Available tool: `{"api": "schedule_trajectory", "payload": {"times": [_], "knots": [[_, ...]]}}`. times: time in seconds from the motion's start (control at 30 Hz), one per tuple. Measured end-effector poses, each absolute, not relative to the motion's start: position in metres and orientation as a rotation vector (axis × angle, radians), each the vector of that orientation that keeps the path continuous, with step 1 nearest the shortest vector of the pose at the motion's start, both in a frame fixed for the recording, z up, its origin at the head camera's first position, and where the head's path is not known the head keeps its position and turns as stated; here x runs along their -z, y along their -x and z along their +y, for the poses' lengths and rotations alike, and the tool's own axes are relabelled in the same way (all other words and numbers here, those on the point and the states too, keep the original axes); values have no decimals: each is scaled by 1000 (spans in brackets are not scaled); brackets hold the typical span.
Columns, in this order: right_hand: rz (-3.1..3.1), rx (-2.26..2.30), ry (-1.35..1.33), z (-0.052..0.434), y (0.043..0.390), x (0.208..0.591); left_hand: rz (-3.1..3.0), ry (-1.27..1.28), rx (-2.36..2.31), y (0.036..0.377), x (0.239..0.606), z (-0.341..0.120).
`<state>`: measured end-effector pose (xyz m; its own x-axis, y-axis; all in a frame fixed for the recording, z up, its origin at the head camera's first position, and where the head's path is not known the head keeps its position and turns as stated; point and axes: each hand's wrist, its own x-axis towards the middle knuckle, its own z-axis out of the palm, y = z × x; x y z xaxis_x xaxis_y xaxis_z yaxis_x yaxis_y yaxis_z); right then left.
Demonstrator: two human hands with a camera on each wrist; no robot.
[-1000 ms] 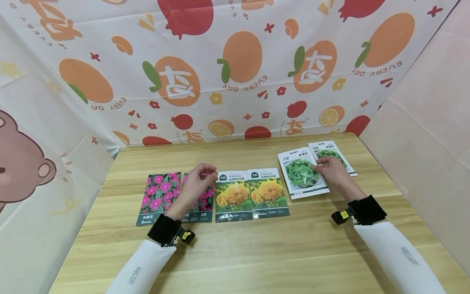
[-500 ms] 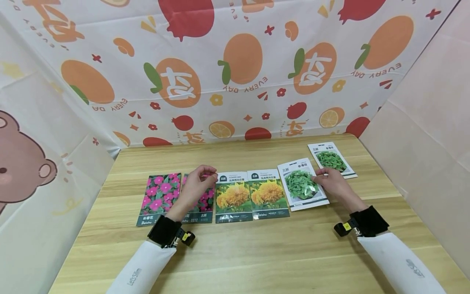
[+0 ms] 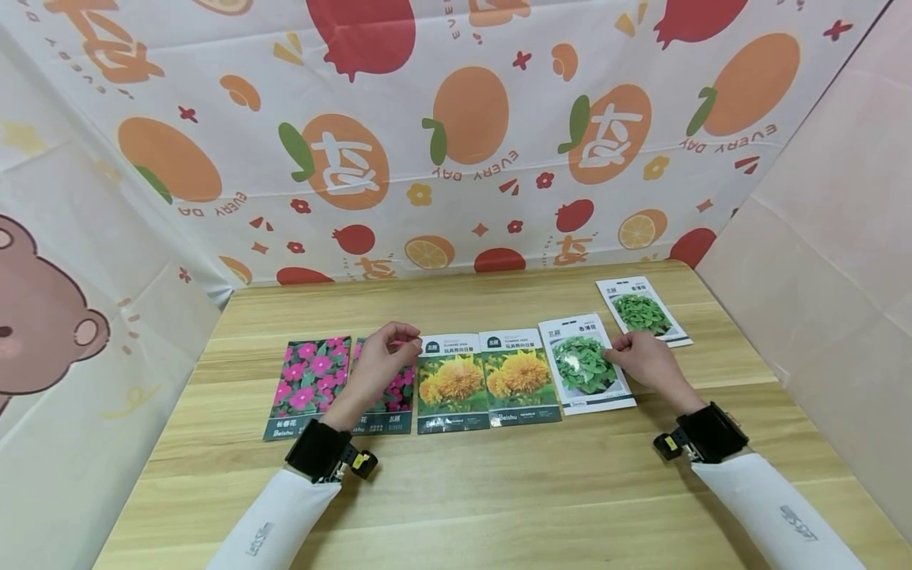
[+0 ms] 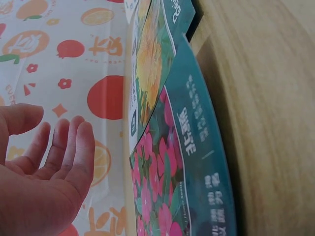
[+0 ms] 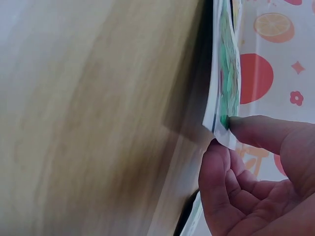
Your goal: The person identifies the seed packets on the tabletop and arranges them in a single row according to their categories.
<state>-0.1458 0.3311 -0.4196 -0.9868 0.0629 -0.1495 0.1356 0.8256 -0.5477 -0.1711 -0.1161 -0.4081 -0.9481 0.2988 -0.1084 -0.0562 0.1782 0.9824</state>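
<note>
My right hand (image 3: pixel 647 362) pinches the right edge of a white seed packet (image 3: pixel 584 364) with a green leafy picture, thumb (image 5: pixel 261 132) on its face and fingers beneath. That packet sits beside two yellow-flower seed packets (image 3: pixel 523 376) standing edge to edge in the row. Over the second pink-flower seed packet (image 3: pixel 399 392) hovers my left hand (image 3: pixel 378 364), its fingers loosely bent and holding nothing; the left wrist view shows a gap between thumb and fingers. Another pink-flower packet (image 3: pixel 311 384) lies at the row's left end.
A second white leafy seed packet (image 3: pixel 644 310) lies farther back at the right, near the table's corner. The wooden table (image 3: pixel 484 499) meets a fruit-printed cloth (image 3: pixel 463 198) at its back edge, with pale cloth walls on both sides.
My right hand has drawn the white leafy packet toward me and straightened it beside the yellow-flower packets, away from the other leafy packet. My left hand has stayed in place.
</note>
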Motion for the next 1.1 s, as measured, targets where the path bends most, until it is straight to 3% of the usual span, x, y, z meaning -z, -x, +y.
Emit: {"api": "schedule_trajectory", "payload": {"times": [0.83, 1.1], "knots": [[3002, 742, -25, 336, 144, 418, 2202, -258, -1805, 175, 412, -116], [3064, 732, 9, 363, 166, 405, 2251, -372, -1805, 177, 417, -113]]}}
